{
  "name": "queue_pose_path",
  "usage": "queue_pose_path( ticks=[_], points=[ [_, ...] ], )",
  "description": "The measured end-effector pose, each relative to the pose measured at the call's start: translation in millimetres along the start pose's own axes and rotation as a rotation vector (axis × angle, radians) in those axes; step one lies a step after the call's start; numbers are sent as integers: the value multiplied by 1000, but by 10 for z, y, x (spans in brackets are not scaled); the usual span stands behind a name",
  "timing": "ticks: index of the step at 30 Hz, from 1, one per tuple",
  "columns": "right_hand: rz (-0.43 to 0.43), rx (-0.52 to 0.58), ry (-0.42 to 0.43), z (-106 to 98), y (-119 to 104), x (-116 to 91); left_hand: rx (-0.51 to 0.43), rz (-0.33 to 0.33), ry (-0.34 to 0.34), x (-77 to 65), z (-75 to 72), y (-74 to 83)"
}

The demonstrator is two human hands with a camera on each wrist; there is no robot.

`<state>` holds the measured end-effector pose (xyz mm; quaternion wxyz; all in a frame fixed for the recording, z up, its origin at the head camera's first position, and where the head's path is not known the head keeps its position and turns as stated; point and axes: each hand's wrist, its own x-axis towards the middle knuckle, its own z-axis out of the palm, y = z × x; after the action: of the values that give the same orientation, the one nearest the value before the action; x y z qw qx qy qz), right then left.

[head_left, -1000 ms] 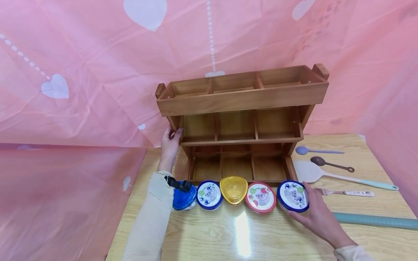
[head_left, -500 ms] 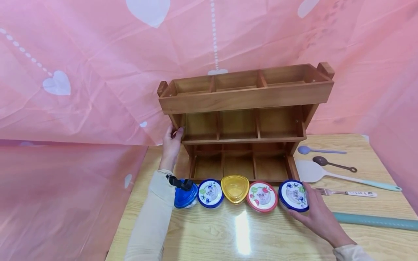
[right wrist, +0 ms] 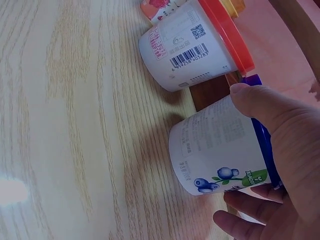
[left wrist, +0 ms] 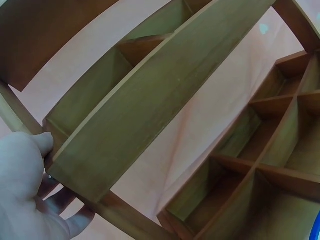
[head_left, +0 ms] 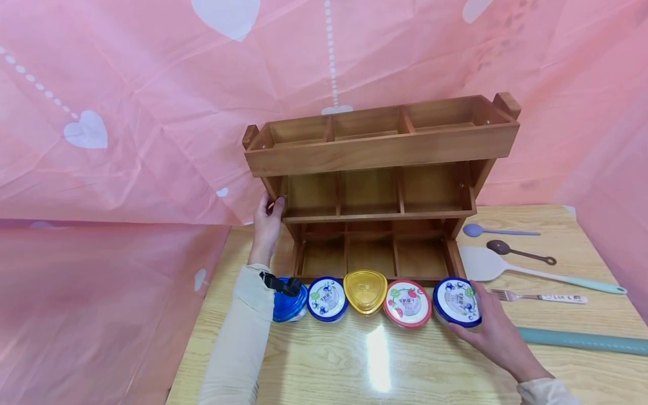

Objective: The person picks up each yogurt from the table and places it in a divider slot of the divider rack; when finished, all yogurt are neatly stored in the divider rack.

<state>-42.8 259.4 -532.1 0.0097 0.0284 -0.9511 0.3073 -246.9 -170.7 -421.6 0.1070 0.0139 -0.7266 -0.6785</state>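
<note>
A three-tier wooden organizer (head_left: 382,149) with divided compartments stands at the back of the table. My left hand (head_left: 266,225) grips the left end of its middle tier; in the left wrist view the thumb lies on the tray's end (left wrist: 90,170) and the fingers curl below. My right hand (head_left: 498,334) holds a white tub with a blue lid (head_left: 458,302), thumb and fingers around the lid's edge. Blueberries are printed on its side (right wrist: 220,150). Left of it in a row are a red-lidded tub (head_left: 407,304), a yellow-lidded one (head_left: 365,291), another blue-lidded tub (head_left: 327,298) and a blue container (head_left: 289,304).
On the right lie a purple spoon (head_left: 474,230), a brown spoon (head_left: 498,247), a white spatula (head_left: 483,264), a fork (head_left: 557,298) and a light-green rod (head_left: 582,341). Pink cloth (head_left: 152,185) hangs behind and left of the wooden table (head_left: 324,365).
The camera view shifts slightly. Both hands keep their places, the left on the organizer and the right on the blue-lidded tub.
</note>
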Motion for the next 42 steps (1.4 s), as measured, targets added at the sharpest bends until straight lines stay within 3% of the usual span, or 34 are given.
queue_pose_path(
  ticks=[14,28,42],
  points=[
    [46,14,-51,-24,13,20,0,7,2,-5,0,-19],
    [59,72,6,-6,-7,-35,-10,-23,-13,3,-16,-27],
    [41,84,50,-257,-181,-49,-13,-27,-12,-10,-4,-5]
  ],
)
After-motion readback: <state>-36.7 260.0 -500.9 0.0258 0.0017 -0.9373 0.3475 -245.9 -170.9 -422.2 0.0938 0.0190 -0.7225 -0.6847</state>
